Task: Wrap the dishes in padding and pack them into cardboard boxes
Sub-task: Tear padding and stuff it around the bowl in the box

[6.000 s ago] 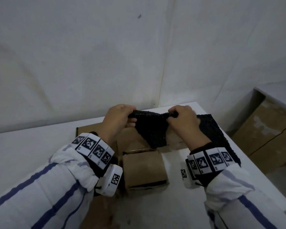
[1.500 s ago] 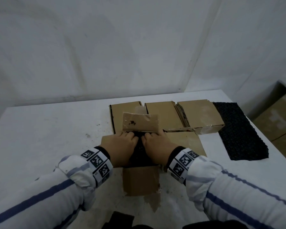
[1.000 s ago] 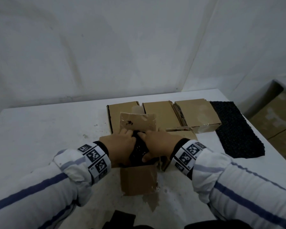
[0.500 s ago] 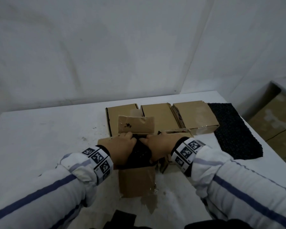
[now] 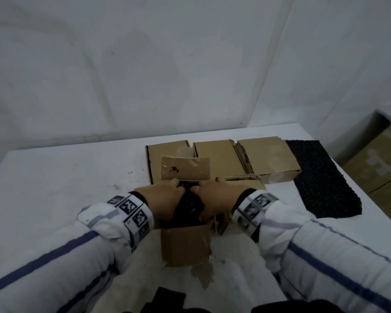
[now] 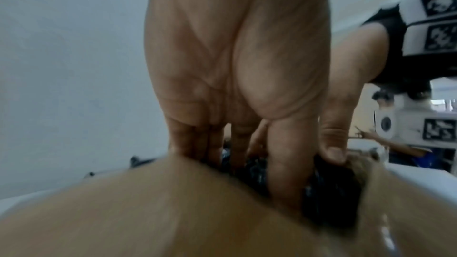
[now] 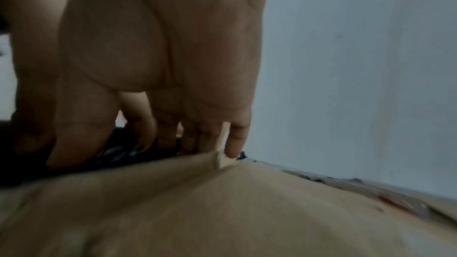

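An open cardboard box (image 5: 185,245) sits in the middle of the white table (image 5: 54,188), its far flap (image 5: 185,171) standing up. A black padded bundle (image 5: 190,206) lies inside it; the dish within the padding is hidden. My left hand (image 5: 165,198) and right hand (image 5: 217,196) are side by side over the box. In the left wrist view, the left hand (image 6: 235,105) reaches its straight fingers down past the bundle (image 6: 329,198) behind the box flap (image 6: 173,212). In the right wrist view, the right hand (image 7: 160,85) presses its fingers down on the bundle (image 7: 123,153) at the box edge (image 7: 222,212).
Three closed cardboard boxes (image 5: 217,159) stand in a row just behind the open one. A flat sheet of black padding (image 5: 321,184) lies at the table's right edge. A large carton (image 5: 379,159) stands on the floor to the right. Another dark piece (image 5: 167,299) lies at the near edge.
Six seconds ago both hands held black padding up above the boxes. Since 1.5 s ago they have stayed in the open box on the bundle, shifting only slightly.
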A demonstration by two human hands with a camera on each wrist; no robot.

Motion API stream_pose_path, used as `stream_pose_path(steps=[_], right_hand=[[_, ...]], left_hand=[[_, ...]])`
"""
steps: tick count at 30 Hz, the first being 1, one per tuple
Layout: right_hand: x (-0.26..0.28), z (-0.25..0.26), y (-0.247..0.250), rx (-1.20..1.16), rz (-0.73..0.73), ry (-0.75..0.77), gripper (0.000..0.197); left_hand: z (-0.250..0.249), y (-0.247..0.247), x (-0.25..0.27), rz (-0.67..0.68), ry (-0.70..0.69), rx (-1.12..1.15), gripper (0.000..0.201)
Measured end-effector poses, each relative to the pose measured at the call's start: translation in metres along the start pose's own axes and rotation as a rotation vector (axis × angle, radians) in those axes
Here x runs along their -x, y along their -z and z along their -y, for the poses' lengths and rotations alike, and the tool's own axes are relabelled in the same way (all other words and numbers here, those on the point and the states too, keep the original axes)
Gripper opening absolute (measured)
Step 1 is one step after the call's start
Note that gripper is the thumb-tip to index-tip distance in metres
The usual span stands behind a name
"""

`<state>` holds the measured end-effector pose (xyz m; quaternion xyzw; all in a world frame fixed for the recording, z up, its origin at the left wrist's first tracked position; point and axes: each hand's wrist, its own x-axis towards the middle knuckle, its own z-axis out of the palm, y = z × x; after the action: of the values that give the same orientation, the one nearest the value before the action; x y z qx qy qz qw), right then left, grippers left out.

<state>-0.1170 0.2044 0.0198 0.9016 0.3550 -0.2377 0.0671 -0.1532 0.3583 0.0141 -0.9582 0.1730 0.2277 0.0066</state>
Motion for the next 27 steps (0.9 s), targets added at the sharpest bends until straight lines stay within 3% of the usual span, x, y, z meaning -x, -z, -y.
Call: stream_pose_path(steps=[1,3,6,9,18,21,24,25,27], right_hand=[[0.003,-0.007,0.007,-0.142,0.033,0.003,0.054],[0.011,-0.023,0.016,-0.335,-0.05,-0.015,0.046],[0.026,-0.05,0.018,-0.429,-0.234,-0.079,0.033],[0.041,-0.081,0.009,-0.447,-0.265,-0.166,0.029],[0.101,-0.233,-0.048,-0.718,-0.512,-0.636,0.014],[0.107,-0.28,-0.076,-0.704,-0.461,-0.756,0.024],[0.1,-0.307,-0.101,-0.656,-0.305,-0.76,0.023],[0.096,-0.313,-0.108,-0.635,-0.268,-0.744,0.025],[0.086,-0.322,-0.121,-0.619,-0.225,-0.722,0.034]], left_hand=[[-0.002,0.009,-0.001,0.048,0.012,0.016,0.04],[-0.01,0.028,-0.006,0.058,0.015,0.028,0.026],[-0.031,0.052,-0.022,-0.019,-0.011,0.054,0.024],[-0.064,0.069,-0.047,-0.077,-0.044,0.074,0.023],[-0.187,0.102,-0.157,-0.05,-0.093,0.403,0.032],[-0.222,0.108,-0.195,-0.028,-0.061,0.506,0.037],[-0.248,0.109,-0.223,-0.05,-0.007,0.559,0.012],[-0.252,0.107,-0.232,-0.066,0.017,0.573,0.028],[-0.259,0.104,-0.246,-0.052,0.057,0.609,0.039]])
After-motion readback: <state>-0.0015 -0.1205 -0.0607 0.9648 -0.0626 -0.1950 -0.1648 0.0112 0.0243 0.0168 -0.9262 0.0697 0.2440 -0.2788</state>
